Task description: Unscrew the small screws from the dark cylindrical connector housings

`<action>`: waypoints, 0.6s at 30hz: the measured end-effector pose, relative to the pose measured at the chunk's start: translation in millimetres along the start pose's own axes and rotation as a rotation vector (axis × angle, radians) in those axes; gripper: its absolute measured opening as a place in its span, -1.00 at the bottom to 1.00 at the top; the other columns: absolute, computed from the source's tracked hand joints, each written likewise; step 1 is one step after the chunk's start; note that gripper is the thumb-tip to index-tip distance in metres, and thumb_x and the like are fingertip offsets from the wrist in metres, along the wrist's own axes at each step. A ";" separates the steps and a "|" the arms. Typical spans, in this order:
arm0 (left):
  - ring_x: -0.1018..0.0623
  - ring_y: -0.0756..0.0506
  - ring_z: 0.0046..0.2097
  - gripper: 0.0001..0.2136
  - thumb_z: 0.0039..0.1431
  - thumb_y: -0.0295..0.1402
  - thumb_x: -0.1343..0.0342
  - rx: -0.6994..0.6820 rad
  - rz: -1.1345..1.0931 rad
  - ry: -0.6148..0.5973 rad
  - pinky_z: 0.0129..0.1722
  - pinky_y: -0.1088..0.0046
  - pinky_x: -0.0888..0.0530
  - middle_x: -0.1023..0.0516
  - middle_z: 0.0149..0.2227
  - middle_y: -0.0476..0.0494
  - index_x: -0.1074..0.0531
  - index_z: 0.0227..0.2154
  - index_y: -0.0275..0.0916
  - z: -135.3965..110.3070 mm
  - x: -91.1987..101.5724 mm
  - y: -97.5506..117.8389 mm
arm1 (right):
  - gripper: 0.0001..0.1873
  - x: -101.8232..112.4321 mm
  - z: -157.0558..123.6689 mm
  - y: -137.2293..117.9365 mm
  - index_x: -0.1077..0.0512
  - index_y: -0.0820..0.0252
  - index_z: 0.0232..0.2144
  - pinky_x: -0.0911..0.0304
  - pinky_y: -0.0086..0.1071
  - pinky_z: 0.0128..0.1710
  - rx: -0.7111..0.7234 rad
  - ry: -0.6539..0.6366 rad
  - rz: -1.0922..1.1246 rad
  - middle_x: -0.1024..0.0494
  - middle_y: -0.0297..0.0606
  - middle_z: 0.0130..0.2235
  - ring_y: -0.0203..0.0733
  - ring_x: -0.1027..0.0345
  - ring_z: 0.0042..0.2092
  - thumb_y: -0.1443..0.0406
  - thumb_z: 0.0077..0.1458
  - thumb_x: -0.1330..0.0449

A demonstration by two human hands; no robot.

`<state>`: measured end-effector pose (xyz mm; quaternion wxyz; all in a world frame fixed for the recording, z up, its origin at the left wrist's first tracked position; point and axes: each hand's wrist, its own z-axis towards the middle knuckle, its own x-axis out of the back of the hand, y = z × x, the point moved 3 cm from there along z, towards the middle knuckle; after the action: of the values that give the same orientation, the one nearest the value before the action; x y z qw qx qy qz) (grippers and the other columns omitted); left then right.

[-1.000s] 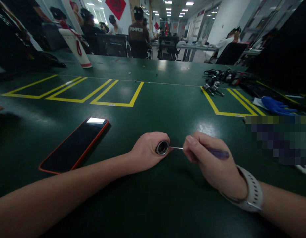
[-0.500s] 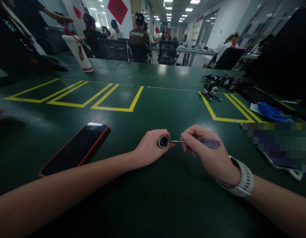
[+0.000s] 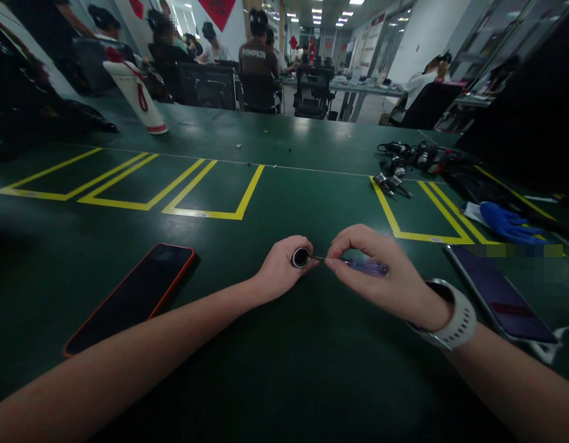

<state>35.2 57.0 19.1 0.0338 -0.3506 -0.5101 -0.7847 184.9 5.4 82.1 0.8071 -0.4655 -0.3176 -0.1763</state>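
Note:
My left hand is wrapped round a dark cylindrical part. Its round, hollow end with a light rim faces me, while its body is hidden in the fingers. Between thumb and fingers, my right hand pinches a small screwdriver with a clear purple handle. The thin metal shaft points left and meets the right side of the cylindrical part; its tip is hidden there. Both hands are above the green table, close together.
An orange-edged phone lies beside my left forearm, another phone right of my right wrist. Farther back are black metal devices with cables, a blue glove, yellow tape outlines and a tall white cup. People sit beyond the table.
My right hand has shifted slightly left, its fingers now nearer the cylindrical part along the shaft. The grip has changed to a more arched pinch. The whole view has tilted slightly.

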 end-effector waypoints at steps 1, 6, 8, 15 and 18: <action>-0.36 0.01 -0.42 -0.90 -0.01 -0.40 -0.13 -0.005 0.015 -0.004 -0.44 0.49 -0.28 -0.34 -0.49 0.04 -0.32 -0.51 -0.27 2.1 0.3 -1.0 | -0.97 0.0 2.0 0.2 -0.40 0.16 -0.45 -0.21 -0.23 -0.23 0.017 -0.004 -0.024 -0.49 -0.26 -0.36 -0.16 -0.33 -0.27 0.33 0.01 -0.19; -0.38 -0.01 -0.40 -0.92 -0.03 -0.48 -0.12 -0.055 0.108 -0.036 -0.38 0.45 -0.27 -0.36 -0.48 0.03 -0.32 -0.53 -0.26 7.8 1.3 -8.3 | -0.93 -5.4 7.9 5.3 -0.45 0.13 -0.43 -0.19 -0.10 -0.09 0.017 -0.027 0.001 -0.52 -0.26 -0.34 -0.09 -0.36 -0.17 0.39 -0.02 -0.20; -0.37 -0.01 -0.39 -0.91 0.00 -0.47 -0.11 -0.069 0.126 -0.047 -0.37 0.45 -0.26 -0.36 -0.48 0.03 -0.31 -0.53 -0.26 7.7 2.2 -12.0 | -0.94 -7.9 8.9 11.2 -0.45 0.14 -0.44 -0.20 -0.10 -0.07 -0.026 -0.001 0.110 -0.53 -0.25 -0.34 -0.11 -0.38 -0.18 0.40 -0.01 -0.21; -0.35 0.02 -0.41 -0.86 0.08 -0.44 -0.07 -0.076 0.107 -0.091 -0.35 0.46 -0.25 -0.32 -0.50 0.05 -0.27 -0.54 -0.25 9.1 3.5 -14.6 | -0.93 -24.6 5.0 46.5 -0.49 0.17 -0.40 -0.34 -0.22 -0.20 -0.354 0.023 0.671 -0.57 -0.22 -0.30 -0.14 -0.43 -0.20 0.29 0.03 -0.23; -0.36 0.02 -0.41 -0.87 0.08 -0.43 -0.07 -0.085 0.108 -0.095 -0.34 0.46 -0.25 -0.34 -0.49 0.04 -0.27 -0.54 -0.25 13.0 3.8 -16.1 | -0.93 -25.6 3.1 50.4 -0.49 0.15 -0.38 -0.34 -0.19 -0.16 -0.363 0.081 0.671 -0.57 -0.24 -0.28 -0.15 -0.45 -0.21 0.29 0.03 -0.23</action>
<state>32.5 76.5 11.9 0.0370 -0.4154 -0.4579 -0.7851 194.2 33.2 33.6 0.7363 -0.6715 -0.0790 0.0261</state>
